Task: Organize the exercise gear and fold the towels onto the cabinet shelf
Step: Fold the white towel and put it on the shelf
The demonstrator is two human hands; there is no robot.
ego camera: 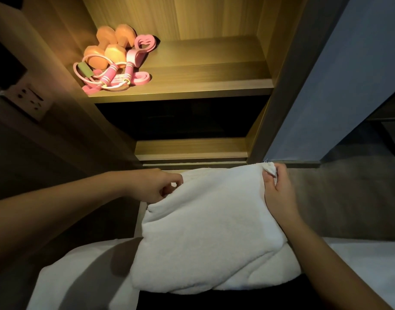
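Below the lit cabinet shelf [203, 70], a folded white towel [214, 220] spans both hands. The left hand [154, 186] has its grip pinched on the far left edge, and the right hand [278, 191] has its grip curled round the far right corner. Orange dumbbells [107, 48] and a pink jump rope [111, 73] crowd the shelf's left end; wood grain shows across its right half. The rope's label is unreadable.

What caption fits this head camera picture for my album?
Left hand and right hand grip a white towel below a lit shelf of orange dumbbells and pink jump rope.
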